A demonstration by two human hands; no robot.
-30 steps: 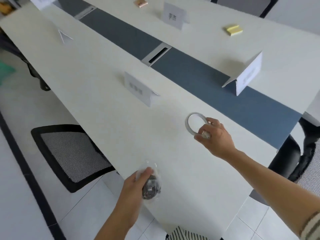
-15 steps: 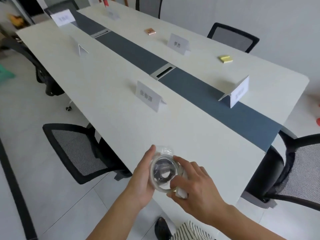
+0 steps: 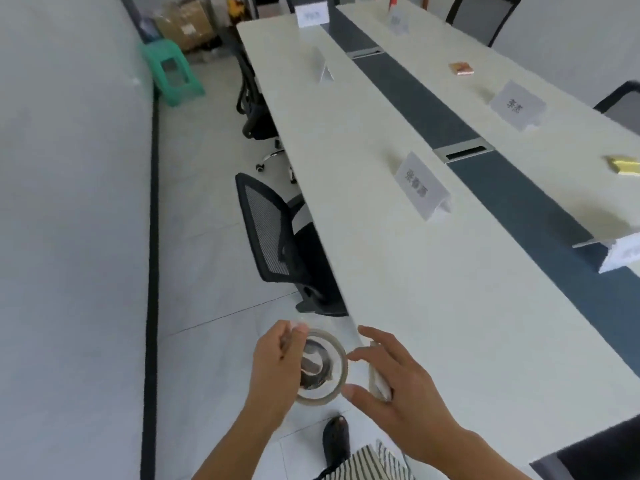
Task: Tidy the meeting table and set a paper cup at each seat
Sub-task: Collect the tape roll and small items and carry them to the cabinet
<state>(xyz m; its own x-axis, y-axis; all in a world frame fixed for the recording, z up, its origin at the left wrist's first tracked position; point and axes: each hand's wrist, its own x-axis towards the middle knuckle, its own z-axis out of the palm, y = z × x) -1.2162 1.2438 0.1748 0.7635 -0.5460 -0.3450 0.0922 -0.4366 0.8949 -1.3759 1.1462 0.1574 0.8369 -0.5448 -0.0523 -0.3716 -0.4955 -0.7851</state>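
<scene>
My left hand [image 3: 273, 367] is off the near-left corner of the long white meeting table [image 3: 433, 289]. It grips a clear plastic bag with something dark inside, and a ring of clear tape [image 3: 341, 370] rests against the bag. My right hand [image 3: 398, 386] is just right of the ring; thumb and forefinger touch its rim. A small white scrap [image 3: 378, 384] is tucked under its other fingers. I see no paper cups.
Folded name cards [image 3: 420, 185] [image 3: 517, 105] [image 3: 322, 65] stand along the table beside its dark centre strip [image 3: 519, 195]. A yellow note pad [image 3: 625, 164] and an orange pad [image 3: 460, 69] lie on the far side. Black mesh chairs [image 3: 273, 237] sit at the left edge, and a green stool [image 3: 171, 72] stands by the wall.
My right hand lifted the tape ring off the table and brought it to my left hand. My view has swung left along the table's length.
</scene>
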